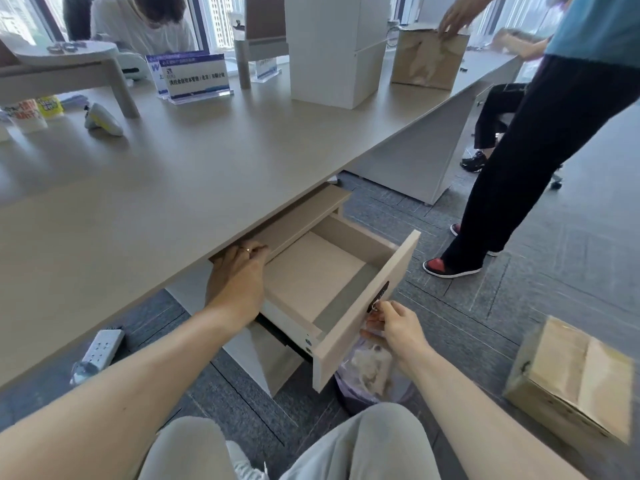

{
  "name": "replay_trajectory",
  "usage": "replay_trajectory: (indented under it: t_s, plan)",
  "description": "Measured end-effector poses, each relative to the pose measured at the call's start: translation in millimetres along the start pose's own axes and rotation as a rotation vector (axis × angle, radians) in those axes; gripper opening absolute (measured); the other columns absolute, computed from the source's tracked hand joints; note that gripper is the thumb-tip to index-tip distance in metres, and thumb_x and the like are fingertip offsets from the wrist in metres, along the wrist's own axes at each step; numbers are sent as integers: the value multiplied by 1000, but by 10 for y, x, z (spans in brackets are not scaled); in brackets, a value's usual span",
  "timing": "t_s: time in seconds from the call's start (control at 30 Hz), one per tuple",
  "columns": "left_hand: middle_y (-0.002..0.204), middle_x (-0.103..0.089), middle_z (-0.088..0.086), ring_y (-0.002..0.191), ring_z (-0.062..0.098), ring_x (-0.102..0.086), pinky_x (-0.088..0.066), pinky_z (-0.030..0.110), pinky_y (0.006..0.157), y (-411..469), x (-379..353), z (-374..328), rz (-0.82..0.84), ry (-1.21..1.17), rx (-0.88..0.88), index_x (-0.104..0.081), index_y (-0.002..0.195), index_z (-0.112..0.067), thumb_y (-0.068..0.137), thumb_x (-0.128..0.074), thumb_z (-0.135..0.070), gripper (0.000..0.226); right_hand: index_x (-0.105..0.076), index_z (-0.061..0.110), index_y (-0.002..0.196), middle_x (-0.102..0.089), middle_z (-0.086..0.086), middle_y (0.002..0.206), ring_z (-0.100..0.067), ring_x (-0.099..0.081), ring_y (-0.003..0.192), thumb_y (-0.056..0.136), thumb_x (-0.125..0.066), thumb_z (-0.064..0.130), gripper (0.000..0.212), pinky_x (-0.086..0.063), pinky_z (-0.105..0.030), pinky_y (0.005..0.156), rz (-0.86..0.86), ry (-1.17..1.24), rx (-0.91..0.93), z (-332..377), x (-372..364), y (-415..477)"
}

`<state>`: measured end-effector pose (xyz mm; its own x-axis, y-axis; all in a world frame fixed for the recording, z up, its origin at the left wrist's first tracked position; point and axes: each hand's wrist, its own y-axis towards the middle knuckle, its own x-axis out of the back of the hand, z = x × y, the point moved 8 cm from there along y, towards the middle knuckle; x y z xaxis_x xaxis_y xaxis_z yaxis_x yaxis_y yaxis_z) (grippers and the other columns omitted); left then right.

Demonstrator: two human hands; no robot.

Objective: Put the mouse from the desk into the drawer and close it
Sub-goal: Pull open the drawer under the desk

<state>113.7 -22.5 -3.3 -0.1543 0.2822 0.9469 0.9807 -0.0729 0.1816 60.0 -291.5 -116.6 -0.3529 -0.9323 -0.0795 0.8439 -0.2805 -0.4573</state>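
Observation:
The beige drawer (367, 306) under the desk (173, 188) stands pulled out, and the visible part of its floor is bare. My left hand (239, 275) reaches palm down into the drawer's back left part. Its fingertips curl out of sight under the desk edge, so whatever they hold is hidden. My right hand (394, 323) pinches the small key (375, 306) in the black lock plate on the drawer front. A white and pale-yellow mouse-like device (104, 121) lies far back left on the desk.
A purple-lined waste bin (374, 382) stands right under the drawer front. A cardboard box (575, 379) sits on the floor at right and a power strip (98, 351) at left. A standing person (519, 161) is near the desk's right end. White boxes (336, 46) and sign holders (197, 76) stand on the desk.

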Motion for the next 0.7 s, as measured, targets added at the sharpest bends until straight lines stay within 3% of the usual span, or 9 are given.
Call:
replay_trajectory:
  t_s: [0.17, 0.53, 0.7]
  plan:
    - [151, -40, -5, 128, 24, -42, -41, 36, 102, 29, -50, -4, 45, 39, 2, -44, 145, -22, 71, -55, 16, 85, -62, 2, 91, -59, -12, 75, -21, -57, 67, 102, -47, 10, 20, -59, -56, 86, -27, 53, -13, -58, 344, -176]
    - [147, -46, 1, 126, 29, -44, -43, 42, 102, 47, -78, -12, 21, 88, 8, -48, 143, -19, 75, -53, 18, 77, -62, 2, 92, -57, -12, 74, -20, -56, 69, 102, -48, 13, 20, -64, -43, 68, -45, 41, 17, -122, 731, -292]
    - [147, -47, 3, 124, 30, -46, -44, 43, 99, 31, -62, -33, 5, 100, -1, -49, 141, -19, 77, -56, 16, 74, -61, 3, 87, -56, -13, 77, -22, -55, 73, 101, -50, 15, 22, -64, -43, 69, -49, 38, 14, -153, 806, -300]
